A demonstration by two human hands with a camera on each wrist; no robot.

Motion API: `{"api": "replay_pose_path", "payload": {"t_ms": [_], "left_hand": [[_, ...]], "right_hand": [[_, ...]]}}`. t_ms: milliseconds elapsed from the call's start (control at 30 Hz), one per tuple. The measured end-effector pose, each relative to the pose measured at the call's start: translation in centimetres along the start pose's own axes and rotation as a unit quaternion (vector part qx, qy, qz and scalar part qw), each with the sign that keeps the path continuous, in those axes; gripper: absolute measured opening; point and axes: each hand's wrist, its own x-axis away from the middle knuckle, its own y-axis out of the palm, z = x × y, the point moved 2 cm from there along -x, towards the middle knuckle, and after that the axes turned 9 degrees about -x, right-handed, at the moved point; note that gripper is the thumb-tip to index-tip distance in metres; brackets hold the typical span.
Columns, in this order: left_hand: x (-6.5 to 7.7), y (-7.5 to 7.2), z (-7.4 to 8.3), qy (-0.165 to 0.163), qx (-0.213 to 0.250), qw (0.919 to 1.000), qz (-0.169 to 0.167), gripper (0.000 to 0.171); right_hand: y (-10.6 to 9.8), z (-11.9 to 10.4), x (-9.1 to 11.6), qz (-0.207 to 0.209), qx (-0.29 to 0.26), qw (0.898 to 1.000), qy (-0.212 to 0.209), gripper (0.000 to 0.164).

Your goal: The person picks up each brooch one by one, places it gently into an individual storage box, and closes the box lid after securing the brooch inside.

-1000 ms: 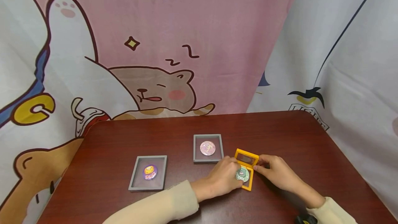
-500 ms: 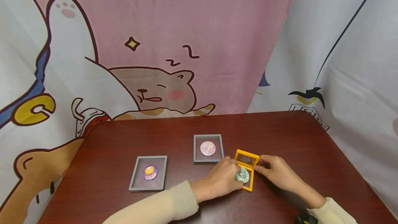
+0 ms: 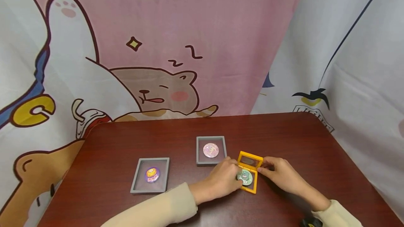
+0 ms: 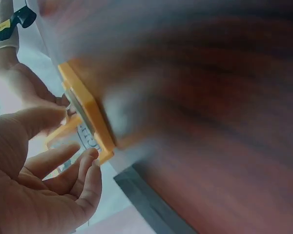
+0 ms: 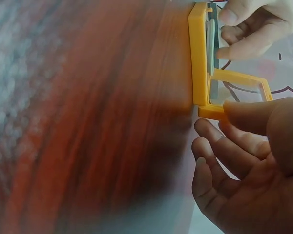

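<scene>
A small yellow hinged case (image 3: 250, 189) lies on the table with its lid (image 3: 250, 158) raised, and its pane is see-through. Over its base sits a round green badge (image 3: 245, 177), which reaches across the left rim. My left hand (image 3: 222, 179) pinches the badge's edge from the left, thumb at the near side; in the left wrist view its other fingers (image 4: 90, 183) curve loosely. At the lid's right corner, my right hand (image 3: 282, 174) grips the lid between thumb (image 5: 244, 113) and fingers. Part of the badge is hidden by my left fingertips.
A grey square frame (image 3: 198, 151) with a pink round badge (image 3: 210, 150) stands just behind my left hand. Further left is another grey frame (image 3: 136, 181) with a purple badge (image 3: 153, 174). A printed curtain (image 3: 233, 45) hangs behind the brown table (image 3: 126, 136).
My left hand has shifted slightly left, and the green badge has moved a little left with it. The right hand stays at the raised lid.
</scene>
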Motion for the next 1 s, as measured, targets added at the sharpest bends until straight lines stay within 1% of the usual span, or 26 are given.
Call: {"api": "replay_pose_path", "payload": {"t_ms": [67,167,233,333,400,567,667,800,967,1000], "left_hand": [[0.3,-0.4,-0.4,-0.014,0.01,0.9998,0.011,0.01],[0.7,-1.0,-0.9,-0.037,0.028,0.9987,0.02,0.019],[0.8,-1.1,-1.2,-0.05,0.042,0.9977,0.02,0.026],[0.9,-0.9,-1.4,-0.062,0.067,0.9957,0.014,0.032],[1.0,-0.8,-1.5,-0.062,0.081,0.9948,0.01,0.033],[1.0,-0.3,-1.4,-0.056,0.094,0.9939,0.009,0.035],[0.8,-0.1,-1.4,-0.056,0.107,0.9927,0.0,0.035],[0.7,0.2,-1.5,-0.05,0.118,0.9917,-0.006,0.027],[0.6,0.3,-1.3,-0.039,0.125,0.9913,-0.011,0.028],[0.6,0.3,-1.3,-0.036,0.121,0.992,-0.01,0.028]], "right_hand": [[-0.1,-0.2,0.0,0.005,-0.004,1.0,0.009,0.013],[-0.6,-0.7,0.1,0.022,-0.005,1.0,0.014,0.018],[-0.9,-1.0,0.3,0.034,-0.006,0.999,0.017,0.022],[-1.2,-1.4,0.5,0.05,0.0,0.999,0.002,0.025],[-1.3,-1.7,0.6,0.06,0.008,0.998,-0.007,0.025],[-1.4,-1.9,0.7,0.078,0.023,0.997,-0.018,0.019],[-1.3,-2.1,0.8,0.08,0.022,0.996,-0.023,0.018],[-1.3,-2.2,0.8,0.079,0.017,0.996,-0.028,0.016],[-1.4,-2.3,0.8,0.075,0.016,0.997,-0.018,0.016],[-1.4,-2.2,0.8,0.073,0.016,0.997,-0.018,0.016]]}}
